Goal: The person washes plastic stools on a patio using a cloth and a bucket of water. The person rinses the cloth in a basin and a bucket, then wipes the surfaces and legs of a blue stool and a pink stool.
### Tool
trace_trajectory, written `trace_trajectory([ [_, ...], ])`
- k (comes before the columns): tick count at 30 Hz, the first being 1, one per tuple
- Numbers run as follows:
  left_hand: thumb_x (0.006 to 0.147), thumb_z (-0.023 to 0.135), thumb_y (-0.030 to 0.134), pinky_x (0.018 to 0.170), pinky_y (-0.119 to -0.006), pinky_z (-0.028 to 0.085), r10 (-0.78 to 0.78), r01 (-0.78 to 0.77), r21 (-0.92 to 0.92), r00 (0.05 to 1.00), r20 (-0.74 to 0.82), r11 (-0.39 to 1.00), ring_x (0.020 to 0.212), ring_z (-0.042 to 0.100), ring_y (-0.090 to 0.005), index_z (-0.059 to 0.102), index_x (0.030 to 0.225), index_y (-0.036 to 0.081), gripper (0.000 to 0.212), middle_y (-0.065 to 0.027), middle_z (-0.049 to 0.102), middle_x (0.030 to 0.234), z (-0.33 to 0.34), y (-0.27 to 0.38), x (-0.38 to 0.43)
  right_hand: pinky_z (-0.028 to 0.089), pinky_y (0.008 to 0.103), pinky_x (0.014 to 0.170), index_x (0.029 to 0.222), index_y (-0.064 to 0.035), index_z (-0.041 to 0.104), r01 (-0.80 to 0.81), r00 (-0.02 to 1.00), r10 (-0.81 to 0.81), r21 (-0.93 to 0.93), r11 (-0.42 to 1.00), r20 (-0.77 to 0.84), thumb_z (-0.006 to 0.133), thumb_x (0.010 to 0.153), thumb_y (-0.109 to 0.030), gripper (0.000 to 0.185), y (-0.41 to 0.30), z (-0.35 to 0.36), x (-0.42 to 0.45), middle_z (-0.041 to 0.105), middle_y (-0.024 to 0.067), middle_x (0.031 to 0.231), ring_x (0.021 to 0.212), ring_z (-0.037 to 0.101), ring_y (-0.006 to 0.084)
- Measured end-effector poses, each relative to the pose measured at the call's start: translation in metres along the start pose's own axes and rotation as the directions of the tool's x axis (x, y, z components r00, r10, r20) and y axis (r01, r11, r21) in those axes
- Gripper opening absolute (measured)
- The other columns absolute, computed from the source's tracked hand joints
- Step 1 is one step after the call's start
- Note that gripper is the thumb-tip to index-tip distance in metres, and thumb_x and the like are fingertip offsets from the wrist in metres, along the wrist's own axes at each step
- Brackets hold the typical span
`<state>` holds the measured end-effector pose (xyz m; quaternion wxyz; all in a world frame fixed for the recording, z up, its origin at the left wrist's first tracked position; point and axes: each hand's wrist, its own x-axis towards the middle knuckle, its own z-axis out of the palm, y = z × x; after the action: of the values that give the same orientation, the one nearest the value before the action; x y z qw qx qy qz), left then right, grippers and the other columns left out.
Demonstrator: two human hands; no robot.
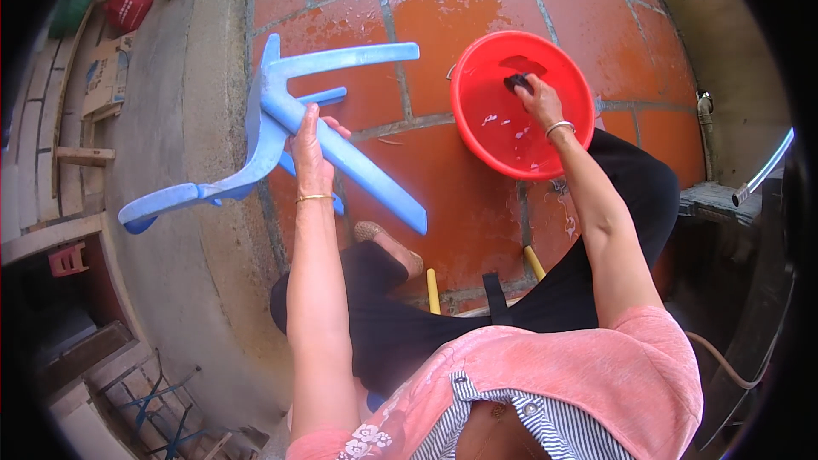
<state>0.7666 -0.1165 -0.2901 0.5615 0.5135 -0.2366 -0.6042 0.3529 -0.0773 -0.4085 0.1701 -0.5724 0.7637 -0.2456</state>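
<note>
My left hand [313, 147] grips one leg of a blue plastic chair [345, 160], which lies tipped on its side with its legs pointing right and its backrest toward the lower left. At the right, my right hand [540, 99] reaches into a round red plastic basin [463, 134] and pinches a dark, wet cloth or scrubber [519, 82]. Water fills part of the basin, and a dark patch shows in it beside the fingers. The exact kind of the dark item cannot be told.
Wet terracotta floor tiles [434, 211] surround the basin. A concrete ledge [211, 140] runs along the left, with a cardboard box [107, 76] and a red bag [128, 9] beyond it. A hose end [741, 195] and a wall pipe [705, 134] are at the right.
</note>
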Motion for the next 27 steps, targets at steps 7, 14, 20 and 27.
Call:
trace_trajectory([
  [7, 0.085, 0.069, 0.018, 0.064, -0.038, 0.055, -0.264, 0.255, 0.071, 0.948, 0.177, 0.964, 0.068, 0.067, -0.0275, 0.055, 0.103, 0.009, 0.025, -0.0097, 0.065, 0.08, 0.03, -0.047, -0.03, 0.053, 0.0313, 0.065, 0.1, -0.0017, 0.064, -0.641, 0.768, 0.291, 0.667, 0.38, 0.571, 0.064, 0.082, -0.02, 0.025, 0.018, 0.019, -0.016, 0.065, 0.0105, 0.085, 0.076, 0.063, 0.0171],
  [14, 0.09, 0.063, 0.026, 0.073, -0.033, 0.054, -0.173, 0.176, 0.017, 0.94, 0.295, 0.984, 0.084, 0.062, -0.0181, 0.056, 0.115, 0.009, 0.031, -0.0057, 0.063, 0.098, 0.047, -0.113, -0.023, 0.052, 0.0262, 0.066, 0.098, -0.0038, 0.063, -0.495, 0.664, -0.441, 0.797, 0.347, 0.604, 0.061, 0.088, -0.024, 0.023, -0.184, -0.054, -0.029, 0.065, 0.0034, 0.084, 0.074, 0.062, 0.0125],
  [20, 0.09, 0.057, 0.02, 0.068, -0.031, 0.054, -0.027, 0.079, -0.234, 0.976, 0.215, 0.969, 0.074, 0.063, -0.0196, 0.057, 0.104, 0.004, 0.022, -0.0092, 0.062, 0.083, 0.036, -0.08, -0.021, 0.05, 0.0374, 0.065, 0.1, 0.0056, 0.057, 0.046, 0.703, -0.437, 0.577, 0.816, 0.562, 0.065, 0.084, -0.029, 0.039, -0.218, -0.044, -0.054, 0.062, 0.0219, 0.078, 0.072, 0.064, 0.0292],
  [27, 0.079, 0.066, 0.006, 0.047, -0.03, 0.048, 0.027, -0.012, -0.116, 0.992, 0.127, 0.993, 0.047, 0.056, -0.0178, 0.059, 0.098, 0.002, 0.02, -0.0053, 0.056, 0.063, 0.071, -0.053, -0.007, 0.05, 0.044, 0.071, 0.094, -0.0006, 0.055, 0.124, 0.782, -0.25, 0.25, 0.96, 0.571, 0.074, 0.075, -0.028, 0.039, -0.144, 0.016, -0.127, 0.065, 0.0222, 0.081, 0.08, 0.065, 0.0383],
])
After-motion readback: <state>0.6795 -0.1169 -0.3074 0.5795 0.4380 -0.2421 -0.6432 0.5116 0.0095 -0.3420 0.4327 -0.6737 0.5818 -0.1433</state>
